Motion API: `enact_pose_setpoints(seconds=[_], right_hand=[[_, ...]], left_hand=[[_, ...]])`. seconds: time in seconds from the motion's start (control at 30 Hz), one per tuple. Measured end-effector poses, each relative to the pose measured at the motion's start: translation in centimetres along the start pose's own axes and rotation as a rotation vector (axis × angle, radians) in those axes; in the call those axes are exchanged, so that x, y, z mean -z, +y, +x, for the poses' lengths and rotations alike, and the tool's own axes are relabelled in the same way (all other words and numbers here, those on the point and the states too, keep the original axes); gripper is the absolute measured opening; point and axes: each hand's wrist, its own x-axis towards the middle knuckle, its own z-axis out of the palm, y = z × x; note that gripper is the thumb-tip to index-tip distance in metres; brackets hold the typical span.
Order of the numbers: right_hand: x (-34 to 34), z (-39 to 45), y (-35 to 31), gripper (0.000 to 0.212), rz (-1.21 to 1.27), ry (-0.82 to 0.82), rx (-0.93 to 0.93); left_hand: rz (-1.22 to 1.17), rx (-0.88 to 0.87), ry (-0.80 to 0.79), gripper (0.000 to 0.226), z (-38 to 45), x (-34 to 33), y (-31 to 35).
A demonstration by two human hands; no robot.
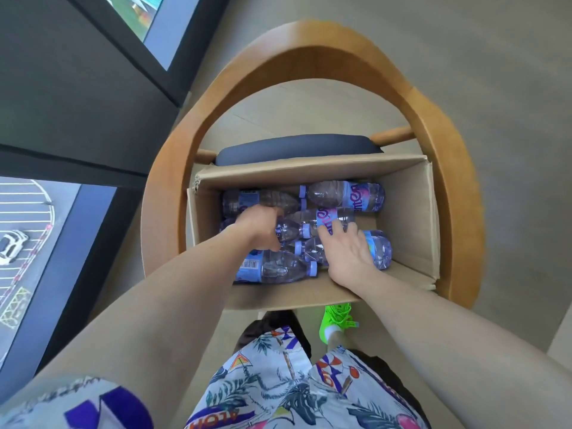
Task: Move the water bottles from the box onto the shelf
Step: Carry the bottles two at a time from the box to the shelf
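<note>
a cardboard box (411, 212) sits on the dark cushion of a wooden chair (309, 51), and the water bottles (278, 267) lie on their sides in it, packed toward its left wall and near wall, with bare cardboard along the right wall. both hands are down among them. the left hand (258, 226) curls over the body of a bottle in the middle of the pile, fingers bent round it, so it looks to be gripping that one. the right hand (348, 246) lies flatter, fingers spread across the bottle by the near wall and its tips reaching the labelled bottle (328, 216) above; whether it has closed on anything i cannot tell, it reads as loose and resting on top. no shelf is in view, so every bottle seen is still in the box. the risk from here is the pile itself: the bottles are smooth, round and interleaved neck to base, so lifting one from the middle could roll its neighbours or drag another up by the cap. a one-handed hold on a full, slick bottle could also slip. the box overhangs the seat's front edge somewhat, and a downward press on its near wall might tip it.
</note>
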Motion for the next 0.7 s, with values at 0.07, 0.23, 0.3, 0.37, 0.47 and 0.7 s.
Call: enact_pose_setpoints(seconds=[0.07, 0.23, 0.3, 0.37, 0.47, 0.7], right_hand=[[0.2, -0.3, 0.3, 0.058, 0.021, 0.008, -0.001], [0.9, -1.2, 1.1, 0.067, 0.117, 0.024, -0.007], [1.4, -1.7, 1.3, 0.065, 0.159, 0.050, -0.007], [2.1, -2.2, 1.3, 0.063, 0.227, 0.067, -0.015], [3.9, -3.0, 1.5, 0.069, 0.352, 0.085, -0.046], [9.4, -5.4, 2.3, 0.070, 0.744, 0.083, -0.220]], left_hand=[[-0.015, -0.010, 0.033, 0.076, -0.5, 0.4, -0.2], [-0.052, -0.029, 0.082, 0.081, -1.8, 1.2, -0.3], [-0.076, -0.030, 0.111, 0.085, -2.5, 1.8, 0.0], [-0.118, -0.035, 0.157, 0.084, -3.5, 2.7, 0.6], [-0.246, -0.020, 0.223, 0.081, -4.9, 4.4, 1.6], [-0.741, -0.006, 0.163, 0.056, -8.6, 7.8, 3.1]])
